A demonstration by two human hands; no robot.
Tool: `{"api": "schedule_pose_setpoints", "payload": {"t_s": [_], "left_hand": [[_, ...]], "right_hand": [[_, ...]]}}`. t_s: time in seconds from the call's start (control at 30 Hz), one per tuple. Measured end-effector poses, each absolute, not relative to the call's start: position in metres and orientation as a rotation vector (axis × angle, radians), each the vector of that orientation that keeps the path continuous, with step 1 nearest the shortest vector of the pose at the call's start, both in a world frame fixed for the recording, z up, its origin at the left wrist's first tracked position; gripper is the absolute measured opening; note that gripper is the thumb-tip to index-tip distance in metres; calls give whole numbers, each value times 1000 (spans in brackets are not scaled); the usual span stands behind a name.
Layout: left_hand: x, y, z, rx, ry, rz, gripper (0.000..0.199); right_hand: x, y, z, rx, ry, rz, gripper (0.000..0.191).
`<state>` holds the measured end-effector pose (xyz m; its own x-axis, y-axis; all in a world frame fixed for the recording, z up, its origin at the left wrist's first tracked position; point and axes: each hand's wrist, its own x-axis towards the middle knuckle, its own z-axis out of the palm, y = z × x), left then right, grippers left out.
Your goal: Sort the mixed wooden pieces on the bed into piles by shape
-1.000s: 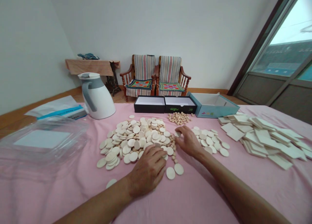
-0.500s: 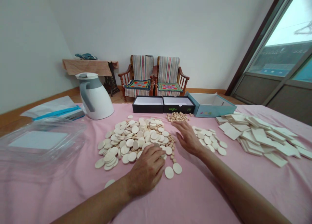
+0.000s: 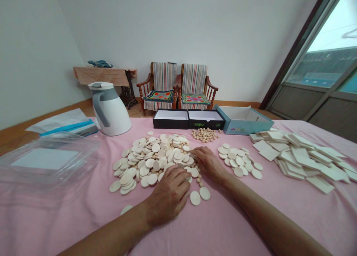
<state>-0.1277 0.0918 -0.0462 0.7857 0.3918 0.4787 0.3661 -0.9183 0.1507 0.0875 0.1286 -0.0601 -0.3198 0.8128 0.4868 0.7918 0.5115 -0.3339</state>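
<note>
A broad pile of pale wooden discs (image 3: pixel 149 163), with small round wooden beads mixed in, lies on the pink cloth. My left hand (image 3: pixel 170 191) rests palm down over the pile's near edge, its bent fingers lying on discs. At the right edge of the same pile, my right hand (image 3: pixel 208 164) touches the pieces with its fingers apart; the tips are partly hidden. A separate heap of beads (image 3: pixel 205 135) sits beyond my right hand. To its right is a smaller group of discs (image 3: pixel 239 161). Two loose discs (image 3: pixel 200 195) lie right of my left hand.
Two black boxes (image 3: pixel 171 123) and a light blue box (image 3: pixel 247 128) stand along the back. Square wooden tiles (image 3: pixel 304 155) are heaped at the right. A white and grey jug (image 3: pixel 114 113) and a clear plastic container (image 3: pixel 50 161) occupy the left side.
My right hand has moved left and nearer, from beside the bead heap to the right edge of the mixed pile. My left hand has stayed nearly still.
</note>
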Motion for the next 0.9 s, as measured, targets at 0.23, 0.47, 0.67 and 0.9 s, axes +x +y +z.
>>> {"api": "schedule_pose_setpoints", "payload": {"t_s": [0.23,0.47,0.67,0.9], "left_hand": [[-128,91,-46,2919,628,833,14],[-128,91,-45,2916,637,794,15],[-128,90,-45,2921,635,822,14],[-128,91,-45,2920,634,822,14]], "right_hand": [[136,134,-48,-1626,-1787,-122,32],[130,130,-52,-1769,-2058,-157,29],[120,122,-50,-2165,-2183,-264,26],[118,116,-44,-2186,-2216,-346,27]]}}
